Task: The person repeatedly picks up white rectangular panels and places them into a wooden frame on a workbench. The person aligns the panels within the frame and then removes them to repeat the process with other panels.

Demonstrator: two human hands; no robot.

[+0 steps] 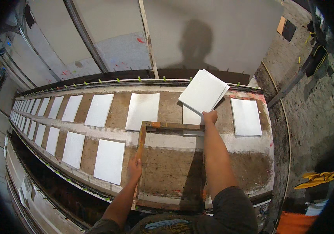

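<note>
My left hand [134, 169] is closed around the left side of a rectangular wooden frame [174, 126], which stands over the near part of a long table [249, 146]. Its far bar reaches across to my right forearm, and part of its right side is hidden there. With my right hand [210, 117] I grip the near corner of a stack of white sheets [204, 91], tilted over the table's far row. Beneath that stack a white sheet [190, 117] partly shows. Another white sheet [246, 117] lies to the right, and one [142, 111] to the left.
Two rows of white sheets run away to the left, including a near-row sheet [109, 161]. A rail with green clips [139, 79] edges the table's far side. Pale panels [229, 31] stand behind. Yellow cloth [317, 179] and an orange item [297, 223] lie at lower right.
</note>
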